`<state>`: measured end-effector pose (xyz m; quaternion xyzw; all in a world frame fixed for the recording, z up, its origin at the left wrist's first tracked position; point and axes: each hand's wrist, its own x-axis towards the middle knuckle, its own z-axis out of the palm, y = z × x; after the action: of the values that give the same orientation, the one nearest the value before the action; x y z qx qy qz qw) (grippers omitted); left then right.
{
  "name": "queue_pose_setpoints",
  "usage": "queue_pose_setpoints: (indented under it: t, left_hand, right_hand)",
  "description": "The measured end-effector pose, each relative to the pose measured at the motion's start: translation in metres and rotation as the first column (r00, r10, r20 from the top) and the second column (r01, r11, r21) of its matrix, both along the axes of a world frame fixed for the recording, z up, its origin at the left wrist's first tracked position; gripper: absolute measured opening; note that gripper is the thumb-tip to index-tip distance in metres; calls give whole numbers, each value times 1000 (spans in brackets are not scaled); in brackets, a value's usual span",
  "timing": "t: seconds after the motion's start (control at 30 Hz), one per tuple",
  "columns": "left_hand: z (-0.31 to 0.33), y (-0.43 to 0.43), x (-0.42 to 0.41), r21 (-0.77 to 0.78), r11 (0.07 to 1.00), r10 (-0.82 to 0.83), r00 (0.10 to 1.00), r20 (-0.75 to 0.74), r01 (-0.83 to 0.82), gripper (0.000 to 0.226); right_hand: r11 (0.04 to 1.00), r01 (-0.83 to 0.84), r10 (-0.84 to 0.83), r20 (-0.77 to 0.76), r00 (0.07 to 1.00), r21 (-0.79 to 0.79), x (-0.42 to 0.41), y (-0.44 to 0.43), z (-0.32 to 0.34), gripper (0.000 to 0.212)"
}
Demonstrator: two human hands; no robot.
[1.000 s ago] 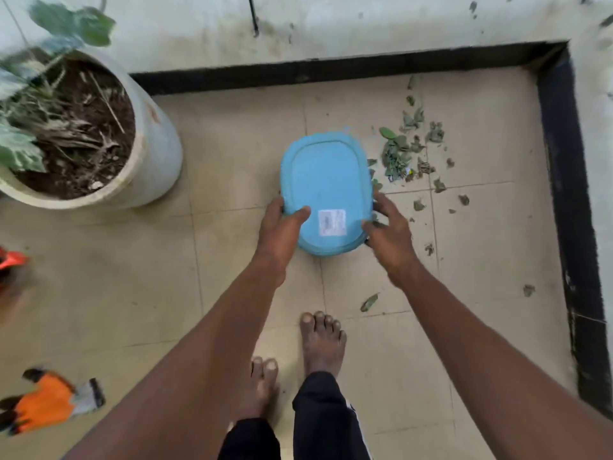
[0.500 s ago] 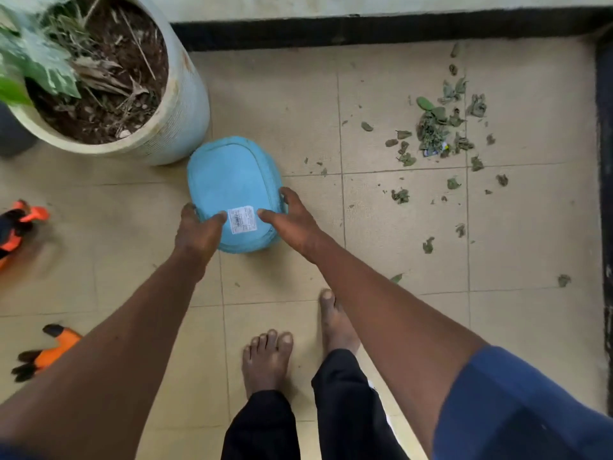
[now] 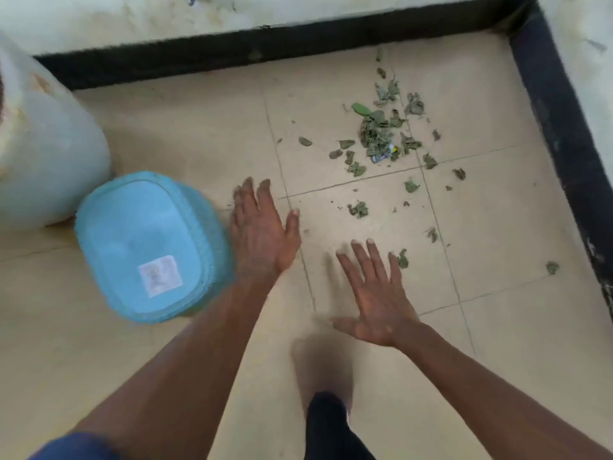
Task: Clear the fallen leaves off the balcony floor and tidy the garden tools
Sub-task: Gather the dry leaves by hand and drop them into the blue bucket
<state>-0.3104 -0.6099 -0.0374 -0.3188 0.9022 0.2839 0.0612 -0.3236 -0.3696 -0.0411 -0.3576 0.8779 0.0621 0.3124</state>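
Well, our worry is mostly about scatter. Both hands hold nothing: our left hand hangs flat with its fingers straight and close together, just beside the blue tub, and our right hand is spread palm down over the floor. We cannot tell whether the left hand touches the tub's side. If we sweep at the fallen leaves with flat hands and too much speed, we judge that the dry ones would crumble and the crumbs would skid toward the black skirting or lodge in the tile joints. The tub shows us its flat face with a white sticker, so its mouth seems turned away; gathered leaves would have nowhere to go until we right it. It also sits just beside the white planter, where a careless forearm could knock it.

The leaves look small, curled and grey-green, with one fresher green one at the heap's upper edge. Most lie heaped near the far right corner of the floor, and loose bits trail toward us; one leaf lies just beside our right little finger. A bright scrap is mixed into the heap. No garden tools show here.
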Motion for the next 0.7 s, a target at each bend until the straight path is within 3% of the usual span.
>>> queue_pose_setpoints:
  t: [0.13,0.23,0.3,0.4,0.47,0.53,0.6,0.7]
  left_hand:
    - [-75,-26,-21,-154,978,159,979,126,-139,79]
    - [-103,-22,-32,-238,966,121,991,62,-103,82]
    - [-114,0,-46,-299,954,-13,999,40,25,83]
    - [-118,41,-77,-307,903,-325,945,-27,301,82]
    - [-114,62,-99,-258,800,-580,808,-104,541,80]
    - [-107,67,-110,-253,711,-702,687,-189,656,76]
    - [-98,51,-121,-277,788,-612,749,-253,551,73]
    - [-94,8,-129,-257,927,-331,917,-224,272,78]
  right_hand:
    - [991,-95,79,-171,982,-91,11,45,-56,117]
    - [988,26,-71,-296,953,-152,23,58,-80,114]
    - [950,245,-298,-324,898,-193,19,52,-91,106]
    - [790,531,-610,-306,731,-305,-11,33,-101,98]
    - [756,541,-645,-286,708,-368,-46,18,-105,95]
    - [792,465,-591,-306,746,-396,-81,11,-106,93]
    - [791,467,-599,-344,723,-396,-112,13,-104,93]
    - [650,654,-760,-324,564,-387,-144,21,-102,94]
